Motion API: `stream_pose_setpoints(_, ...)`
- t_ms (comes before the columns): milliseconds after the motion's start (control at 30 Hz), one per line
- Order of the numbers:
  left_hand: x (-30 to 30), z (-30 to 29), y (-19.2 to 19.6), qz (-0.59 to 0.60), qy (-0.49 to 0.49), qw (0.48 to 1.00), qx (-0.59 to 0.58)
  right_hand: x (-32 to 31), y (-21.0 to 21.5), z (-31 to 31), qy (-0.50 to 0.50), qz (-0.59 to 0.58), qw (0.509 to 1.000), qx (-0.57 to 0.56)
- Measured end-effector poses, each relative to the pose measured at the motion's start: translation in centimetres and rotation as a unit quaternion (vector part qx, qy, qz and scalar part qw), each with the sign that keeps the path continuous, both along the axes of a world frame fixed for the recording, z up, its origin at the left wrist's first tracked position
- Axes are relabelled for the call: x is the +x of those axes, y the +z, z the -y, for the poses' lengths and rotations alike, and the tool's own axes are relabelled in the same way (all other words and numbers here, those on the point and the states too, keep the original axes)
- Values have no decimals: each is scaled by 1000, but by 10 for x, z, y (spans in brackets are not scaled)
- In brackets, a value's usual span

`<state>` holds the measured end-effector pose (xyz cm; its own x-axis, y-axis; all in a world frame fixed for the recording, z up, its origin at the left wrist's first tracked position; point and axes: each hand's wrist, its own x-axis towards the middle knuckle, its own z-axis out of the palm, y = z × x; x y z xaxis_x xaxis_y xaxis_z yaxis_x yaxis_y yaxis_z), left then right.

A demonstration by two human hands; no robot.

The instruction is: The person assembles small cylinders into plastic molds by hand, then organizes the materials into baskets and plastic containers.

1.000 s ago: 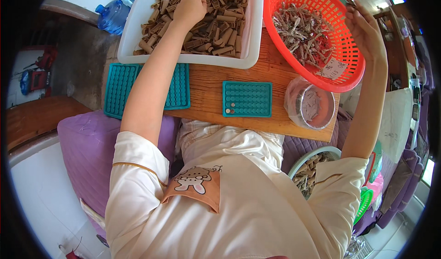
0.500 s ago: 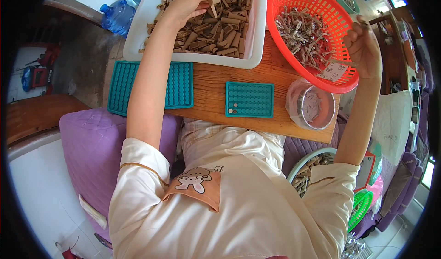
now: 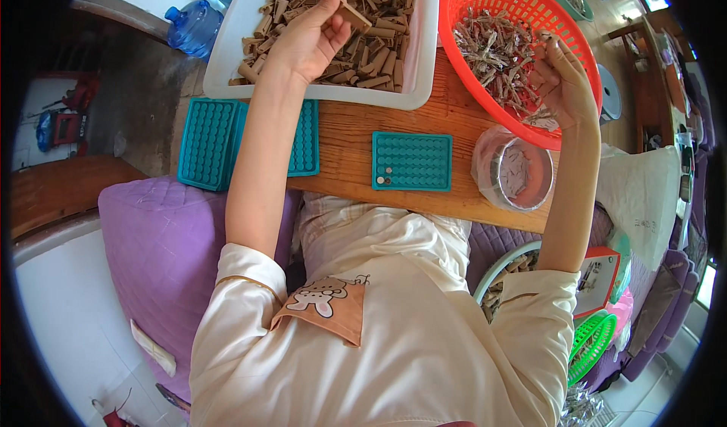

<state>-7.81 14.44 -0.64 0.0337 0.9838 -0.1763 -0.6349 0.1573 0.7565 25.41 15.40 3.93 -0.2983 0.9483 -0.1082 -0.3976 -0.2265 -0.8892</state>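
My left hand (image 3: pixel 309 42) pinches a small brown cardboard sleeve (image 3: pixel 354 17) between thumb and fingers, over a white bin (image 3: pixel 419 94) heaped with similar brown pieces (image 3: pixel 371 52). Above the near right side of a red plastic basket (image 3: pixel 491 98), my right hand (image 3: pixel 566 82) is closed with its fingertips pinched. Something small and dark seems to be at those fingertips, too small to name. Inside the basket lies a pile of thin, wrinkled, clear-and-brown wrapped pieces (image 3: pixel 492 56). A small teal tray (image 3: pixel 413 162) with round pockets holds a few little discs (image 3: pixel 384 176) at its left.
Larger teal pocket trays (image 3: pixel 208 143) lie partly under my left forearm. A lined round tub (image 3: pixel 485 181) with pale slips stands at the wooden table's (image 3: pixel 341 135) right edge. Beside my right arm are a bowl of brown pieces (image 3: pixel 503 279) and a green basket (image 3: pixel 594 344).
My left hand has drawn nearer and turned, with the cardboard piece now tilted differently. My right hand has moved left and nearer, from the red basket's right rim to over its near right side.
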Motion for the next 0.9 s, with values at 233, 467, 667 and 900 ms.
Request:
stream_pose_setpoints(233,8,11,7,-325,92,940,45,-15,1,20,56,6,998,3)
stream_pose_setpoints(467,-27,-23,4,-848,-168,502,0,-14,-6,28,14,85,996,39)
stream_pose_setpoints(667,-5,-65,-36,-844,-166,506,69,-58,11,58,-110,429,876,191)
stream_pose_setpoints(900,11,-72,-39,-849,-86,513,95,-70,15,87,-215,489,737,414)
